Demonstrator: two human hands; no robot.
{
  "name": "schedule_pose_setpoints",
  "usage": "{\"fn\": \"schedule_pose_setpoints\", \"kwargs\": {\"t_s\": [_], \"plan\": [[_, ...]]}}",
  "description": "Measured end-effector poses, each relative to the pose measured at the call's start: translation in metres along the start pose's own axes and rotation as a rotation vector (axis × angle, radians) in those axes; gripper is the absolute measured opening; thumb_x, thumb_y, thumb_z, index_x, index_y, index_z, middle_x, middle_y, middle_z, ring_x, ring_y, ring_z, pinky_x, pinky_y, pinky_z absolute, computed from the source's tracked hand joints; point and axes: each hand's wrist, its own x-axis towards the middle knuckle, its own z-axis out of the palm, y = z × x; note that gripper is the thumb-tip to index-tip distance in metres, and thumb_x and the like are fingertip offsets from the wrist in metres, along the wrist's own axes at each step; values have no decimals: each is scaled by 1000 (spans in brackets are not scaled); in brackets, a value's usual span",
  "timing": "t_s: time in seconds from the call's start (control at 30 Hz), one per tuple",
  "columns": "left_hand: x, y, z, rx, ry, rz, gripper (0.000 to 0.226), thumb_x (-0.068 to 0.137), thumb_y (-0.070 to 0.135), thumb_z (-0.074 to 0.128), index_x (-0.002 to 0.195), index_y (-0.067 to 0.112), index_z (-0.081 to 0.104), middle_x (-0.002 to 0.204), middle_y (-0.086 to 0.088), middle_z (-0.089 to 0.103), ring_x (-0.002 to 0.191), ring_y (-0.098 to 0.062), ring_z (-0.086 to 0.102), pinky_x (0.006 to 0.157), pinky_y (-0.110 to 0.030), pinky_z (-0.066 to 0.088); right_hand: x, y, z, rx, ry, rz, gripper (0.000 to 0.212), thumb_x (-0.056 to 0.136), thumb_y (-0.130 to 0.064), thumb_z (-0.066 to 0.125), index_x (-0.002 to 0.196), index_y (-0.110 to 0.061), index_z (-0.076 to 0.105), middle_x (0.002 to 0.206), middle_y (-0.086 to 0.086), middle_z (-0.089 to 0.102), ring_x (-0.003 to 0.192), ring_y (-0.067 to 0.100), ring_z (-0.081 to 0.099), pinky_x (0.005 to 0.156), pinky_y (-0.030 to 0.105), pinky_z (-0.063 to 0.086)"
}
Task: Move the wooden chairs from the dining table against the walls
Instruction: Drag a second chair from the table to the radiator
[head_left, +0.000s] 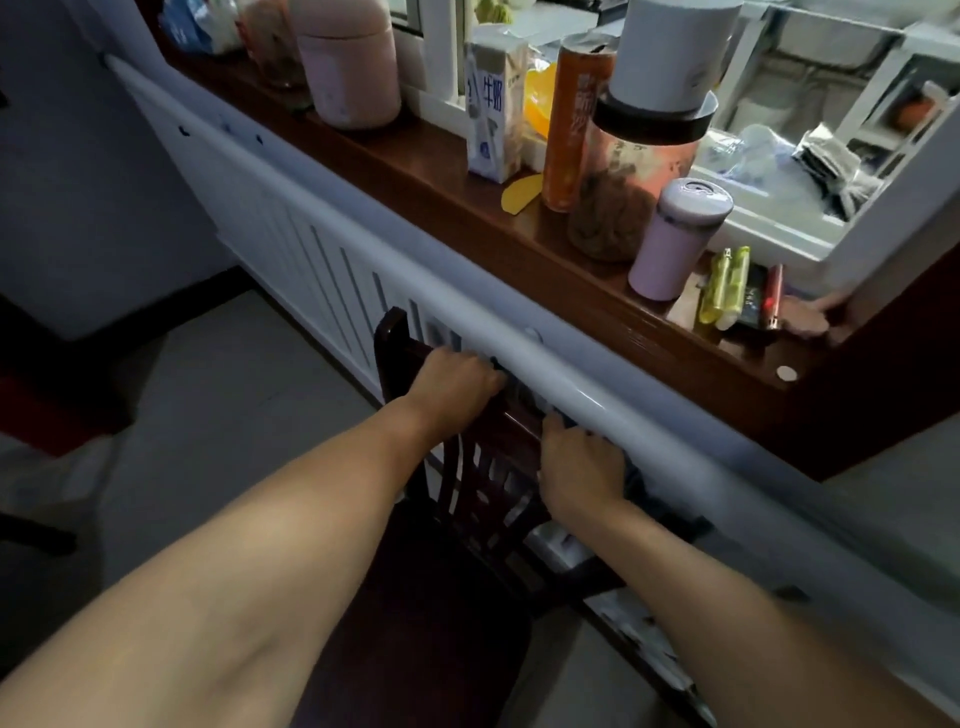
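A dark wooden chair (483, 499) stands below me with its slatted back right against the white radiator cover (291, 249) under the window sill. My left hand (454, 387) grips the left part of the chair's top rail, fingers curled over it. My right hand (582, 465) grips the same rail further right, close to the white pipe (519, 358) that runs along the wall. The chair's dark seat (431, 623) lies between my forearms. Its legs are hidden.
A brown wooden sill (415, 171) above the chair carries a pink jar (348, 67), a milk carton (493, 109), an orange can (571, 119), a big jar (628, 176), a pink cup (675, 239) and lighters (727, 286). Grey floor (218, 395) spreads left; a dark skirting (41, 332) lines the left wall.
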Motion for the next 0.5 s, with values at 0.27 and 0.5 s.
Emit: {"fn": "schedule_pose_setpoints", "kwargs": {"t_s": [0.27,0.5], "plan": [[-7,5,-3,-107,-5,-8,24,94,17,47,115,16,59,109,-6,63,101,-25,58,74,-33,44,-9,-5,2,-34,-46,26,65,89,-15,58,141,0,23,128,20,55,106,31,63,78,40,53],[-17,7,-9,-180,-116,-86,44,91,27,52,134,20,45,130,-5,53,118,-23,49,80,-32,40,-19,-8,3,100,-73,4,88,82,-27,69,146,-4,14,141,20,38,125,33,46,93,42,47]]}}
